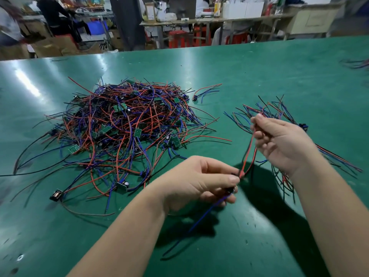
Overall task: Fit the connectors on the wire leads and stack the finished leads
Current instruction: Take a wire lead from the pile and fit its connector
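A big tangled pile of red, blue and black wire leads (127,124) with small green boards and black connectors lies on the green table (259,72). My left hand (199,180) pinches a small dark part, hard to make out, at the lower end of one wire lead (247,152); a blue wire hangs below it. My right hand (279,140) grips the red and black wires of that lead higher up, holding them taut. A smaller stack of leads (279,112) lies behind and under my right hand.
A single lead with a black connector (203,92) lies between the two piles. A loose black connector (56,194) sits at the pile's near left. More wires (357,63) show at the far right edge. Workbenches, boxes and people stand beyond the table.
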Tool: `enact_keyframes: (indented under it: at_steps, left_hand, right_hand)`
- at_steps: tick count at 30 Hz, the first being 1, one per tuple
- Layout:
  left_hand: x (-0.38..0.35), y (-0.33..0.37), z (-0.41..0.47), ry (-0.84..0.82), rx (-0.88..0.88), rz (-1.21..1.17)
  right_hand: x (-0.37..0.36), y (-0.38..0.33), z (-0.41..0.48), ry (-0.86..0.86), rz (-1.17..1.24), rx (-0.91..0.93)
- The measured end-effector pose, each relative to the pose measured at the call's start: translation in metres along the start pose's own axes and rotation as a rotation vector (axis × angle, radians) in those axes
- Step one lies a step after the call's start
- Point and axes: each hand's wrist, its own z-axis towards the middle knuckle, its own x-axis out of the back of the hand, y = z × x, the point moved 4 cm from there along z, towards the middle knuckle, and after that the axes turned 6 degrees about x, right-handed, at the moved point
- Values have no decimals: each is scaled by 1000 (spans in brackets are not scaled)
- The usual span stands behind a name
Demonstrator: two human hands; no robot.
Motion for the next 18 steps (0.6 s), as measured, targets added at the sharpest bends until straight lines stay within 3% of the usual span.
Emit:
enact_keyframes:
  at_steps: [8, 12, 15, 18]
  left_hand:
    - [-2, -1, -6, -133, 6, 117]
    - [-2, 5, -3, -146, -138, 1]
    - [2, 16, -3, -158, -279, -270]
    - [13, 23, -3, -102, -397, -580]
  right_hand:
    - [8, 7, 8, 79, 94, -58]
    - [7, 11, 11, 57, 207, -107]
    - [-4, 20, 6, -98, 13, -155]
    - [-19, 33, -9, -399, -199, -199]
